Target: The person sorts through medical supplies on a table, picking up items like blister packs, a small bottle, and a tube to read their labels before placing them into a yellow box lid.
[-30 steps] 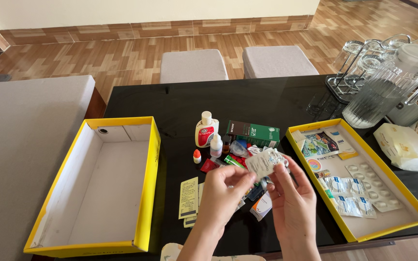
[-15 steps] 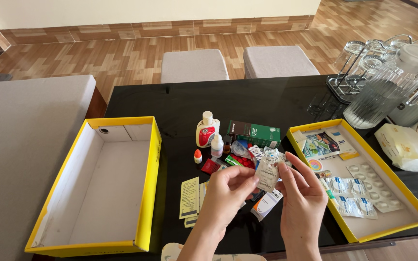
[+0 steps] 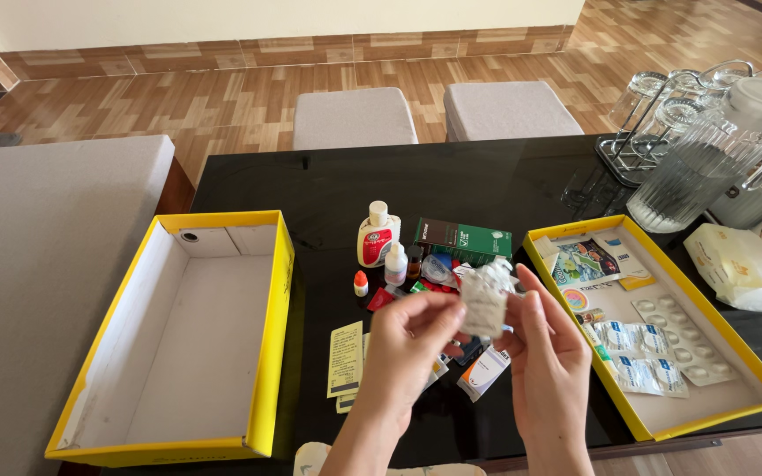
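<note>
Silvery blister strip (image 3: 485, 298) pinched from both sides above black glass table (image 3: 487, 181): left hand (image 3: 407, 348) closed on its left edge with thumb and fingertips, right hand (image 3: 549, 353) closed on its right edge; strip held upright, foil side toward camera. Just beyond hands: white bottle with red label (image 3: 376, 235), small dropper bottle (image 3: 393, 264), green carton (image 3: 462, 242), loose packets. Below hands: folded leaflet (image 3: 345, 360), small white box (image 3: 484, 371). Left of left hand: yellow box (image 3: 272, 291), white inside. Right of right hand: yellow lid (image 3: 663, 238) holding sachets and blister packs (image 3: 676, 339); beyond it, ribbed glass pitcher (image 3: 707, 159).
</note>
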